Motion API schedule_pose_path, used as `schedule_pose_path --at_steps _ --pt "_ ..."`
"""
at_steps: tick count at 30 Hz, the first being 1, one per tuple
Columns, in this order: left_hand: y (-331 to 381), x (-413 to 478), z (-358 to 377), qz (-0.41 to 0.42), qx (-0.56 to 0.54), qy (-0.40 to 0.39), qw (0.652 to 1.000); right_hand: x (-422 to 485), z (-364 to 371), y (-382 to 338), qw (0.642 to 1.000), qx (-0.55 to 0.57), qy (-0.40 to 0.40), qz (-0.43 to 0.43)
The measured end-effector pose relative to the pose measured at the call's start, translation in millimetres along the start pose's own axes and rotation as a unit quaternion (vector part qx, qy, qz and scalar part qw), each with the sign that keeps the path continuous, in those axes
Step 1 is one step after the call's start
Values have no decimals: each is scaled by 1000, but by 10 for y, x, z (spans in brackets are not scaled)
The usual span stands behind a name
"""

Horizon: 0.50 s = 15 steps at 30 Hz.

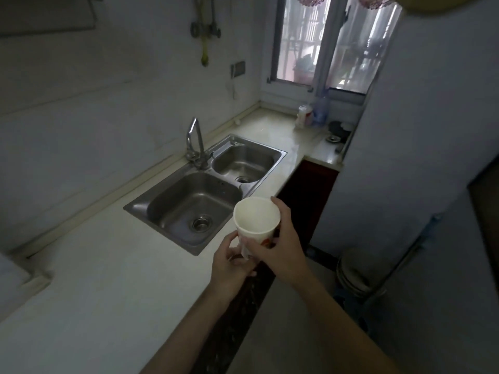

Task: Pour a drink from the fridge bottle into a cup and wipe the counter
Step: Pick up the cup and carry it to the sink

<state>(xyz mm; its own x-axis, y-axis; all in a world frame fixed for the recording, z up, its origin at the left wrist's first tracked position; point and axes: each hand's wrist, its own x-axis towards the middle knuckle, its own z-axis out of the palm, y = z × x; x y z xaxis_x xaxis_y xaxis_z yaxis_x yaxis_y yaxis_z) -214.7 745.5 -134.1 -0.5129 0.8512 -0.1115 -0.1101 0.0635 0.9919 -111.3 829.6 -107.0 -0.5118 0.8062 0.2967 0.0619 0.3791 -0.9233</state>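
Holding a white paper cup point(256, 220) just in front of the steel double sink point(167, 203), right hand point(272, 251) wrapped round its side, left hand point(229, 264) gripping its base. It looks empty in the dim light. Pale tabletop point(94, 279) surrounds the sink; a window point(305, 49) lies beyond.

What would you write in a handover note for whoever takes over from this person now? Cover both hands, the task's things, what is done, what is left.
Left hand holds the base of the white paper cup; right hand grips its side.
The cup is above the pale counter's front edge, beside the steel double sink, and looks empty.
Done: cup in hand.
Left: fetch the drink, pour, wipe the counter. No cloth in view.
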Motion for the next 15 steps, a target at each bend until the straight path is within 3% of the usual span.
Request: schedule_pose_path --at_steps 15 --pt "-85 1122 827 -26 -11 -76 997 781 -737 511 997 -33 65 -5"
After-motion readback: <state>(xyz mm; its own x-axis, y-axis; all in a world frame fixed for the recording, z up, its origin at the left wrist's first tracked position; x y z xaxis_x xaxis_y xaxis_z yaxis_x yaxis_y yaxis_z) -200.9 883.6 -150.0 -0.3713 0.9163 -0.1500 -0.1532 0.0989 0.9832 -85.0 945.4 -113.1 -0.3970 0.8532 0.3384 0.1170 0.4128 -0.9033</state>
